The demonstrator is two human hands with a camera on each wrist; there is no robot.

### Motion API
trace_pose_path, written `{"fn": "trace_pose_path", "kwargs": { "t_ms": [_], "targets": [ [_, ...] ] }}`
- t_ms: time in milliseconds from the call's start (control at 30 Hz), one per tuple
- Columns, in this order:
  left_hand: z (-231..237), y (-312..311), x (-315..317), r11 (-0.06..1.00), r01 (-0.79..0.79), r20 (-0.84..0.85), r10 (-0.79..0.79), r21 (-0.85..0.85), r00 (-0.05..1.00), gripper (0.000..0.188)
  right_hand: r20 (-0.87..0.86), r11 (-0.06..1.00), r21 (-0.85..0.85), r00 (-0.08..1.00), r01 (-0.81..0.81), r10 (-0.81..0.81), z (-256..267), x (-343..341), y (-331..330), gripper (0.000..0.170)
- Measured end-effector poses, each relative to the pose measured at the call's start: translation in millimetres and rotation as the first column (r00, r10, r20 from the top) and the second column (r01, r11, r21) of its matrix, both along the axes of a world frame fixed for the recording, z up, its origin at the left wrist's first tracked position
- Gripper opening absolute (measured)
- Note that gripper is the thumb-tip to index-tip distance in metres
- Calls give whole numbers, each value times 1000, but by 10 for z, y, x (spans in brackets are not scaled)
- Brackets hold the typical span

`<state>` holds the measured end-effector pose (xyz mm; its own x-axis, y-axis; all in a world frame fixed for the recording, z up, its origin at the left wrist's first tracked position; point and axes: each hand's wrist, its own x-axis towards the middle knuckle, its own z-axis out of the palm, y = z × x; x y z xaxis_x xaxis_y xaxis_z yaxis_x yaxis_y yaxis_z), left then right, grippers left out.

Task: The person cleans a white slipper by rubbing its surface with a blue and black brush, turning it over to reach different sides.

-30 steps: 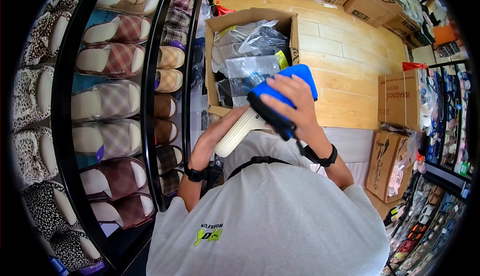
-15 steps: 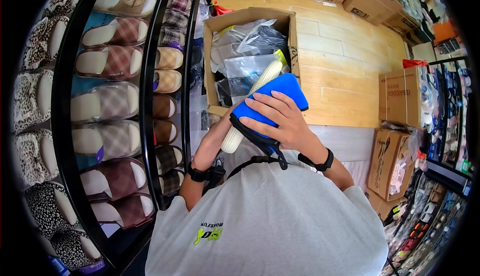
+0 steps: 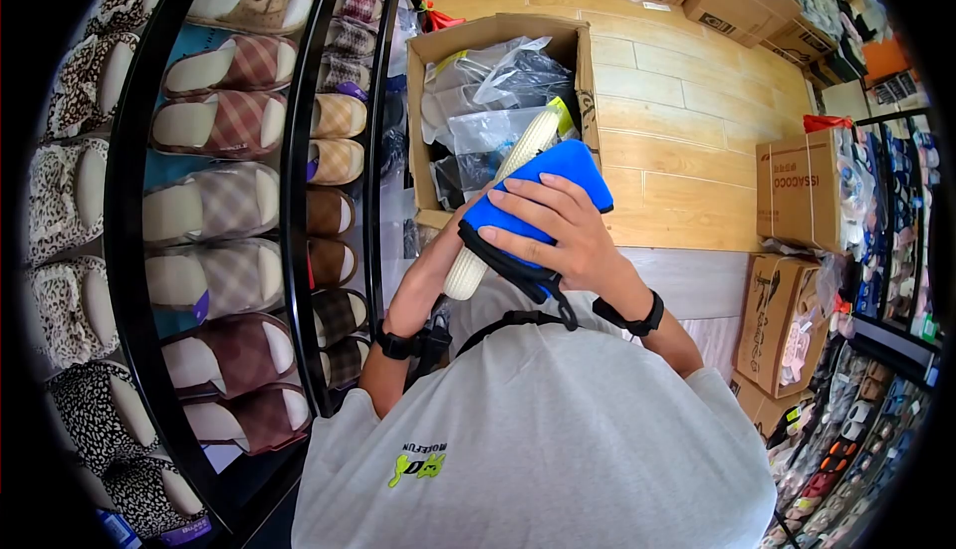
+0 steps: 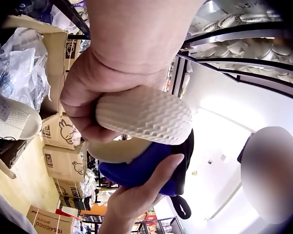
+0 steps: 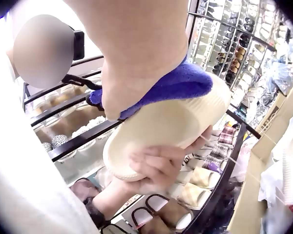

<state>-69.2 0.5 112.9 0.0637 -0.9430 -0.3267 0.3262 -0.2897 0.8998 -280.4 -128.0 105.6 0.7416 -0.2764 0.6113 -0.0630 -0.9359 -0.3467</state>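
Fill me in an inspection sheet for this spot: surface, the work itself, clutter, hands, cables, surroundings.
Surface: no worktop seen under the work, which is held in the air; plank floor beyond.
Job's things: cream slipper, blue cloth against it, dark loop hanging from the cloth.
Clutter: plastic bags piled in an open carton.
Hands: left hand grips the slipper; right hand holds the cloth, fingers spread over it.
Cables: nothing seen.
Surroundings: slipper rack on the left, more cartons and shelving on the right.
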Motion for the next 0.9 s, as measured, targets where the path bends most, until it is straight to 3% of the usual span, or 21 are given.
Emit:
{"fn": "trace_pose_path", "kwargs": {
  "t_ms": [67, 133, 167, 233, 267, 333, 367, 467, 633, 733, 800, 867, 900],
  "targets": [
    [-105, -12, 20, 1000, 17, 22, -17, -23, 1000, 57, 27, 998, 51, 999, 30, -31, -4, -1, -83, 64],
    [-363, -117, 64, 965, -18, -297, 98, 261, 950, 54, 69, 988, 115, 991, 105, -114, -60, 10, -176, 62],
    [-301, -187, 62, 965, -22, -295, 101, 260, 950, 54, 100, 976, 170, 983, 134, -153, -29, 33, -168, 60],
    [-116, -285, 41, 864, 9, -222, 120, 503, 968, 51, 121, 976, 149, 976, 160, -179, -19, 62, -119, 61],
    [-186, -203, 69, 864, 2, -220, 126, 503, 967, 51, 117, 982, 110, 979, 154, -166, -12, 72, -75, 61],
    [-380, 58, 141, 989, 50, -195, -22, 139, 981, 51, 92, 994, 47, 990, 100, -104, -31, 74, 10, 64],
    [-224, 64, 103, 996, 62, -155, -52, 60, 987, 50, 62, 997, 20, 995, 72, -73, -33, 62, 52, 63],
    [-319, -13, 105, 997, 56, -110, -50, 50, 993, 51, 71, 996, 32, 993, 88, -91, -43, 16, -60, 64],
    [-416, -366, 77, 939, 143, -221, -74, 314, 973, 58, 193, 952, 187, 941, 243, -278, -15, 65, -97, 56],
    [-578, -326, 53, 959, 69, -204, -12, 275, 979, 63, 141, 983, 42, 973, 180, -184, -73, 17, -81, 54],
    [-1135, -181, 82, 969, -76, -103, 102, 237, 989, 64, 132, 987, 48, 979, 152, -157, -76, 1, -114, 53],
    [-1188, -226, 131, 967, -9, -159, 51, 255, 986, 62, 95, 983, 78, 980, 166, -173, -84, -66, -242, 56],
    [-1206, -270, 150, 962, 56, -214, 2, 266, 977, 61, 161, 970, 131, 961, 204, -224, -97, -27, -251, 56]
  ]
}}
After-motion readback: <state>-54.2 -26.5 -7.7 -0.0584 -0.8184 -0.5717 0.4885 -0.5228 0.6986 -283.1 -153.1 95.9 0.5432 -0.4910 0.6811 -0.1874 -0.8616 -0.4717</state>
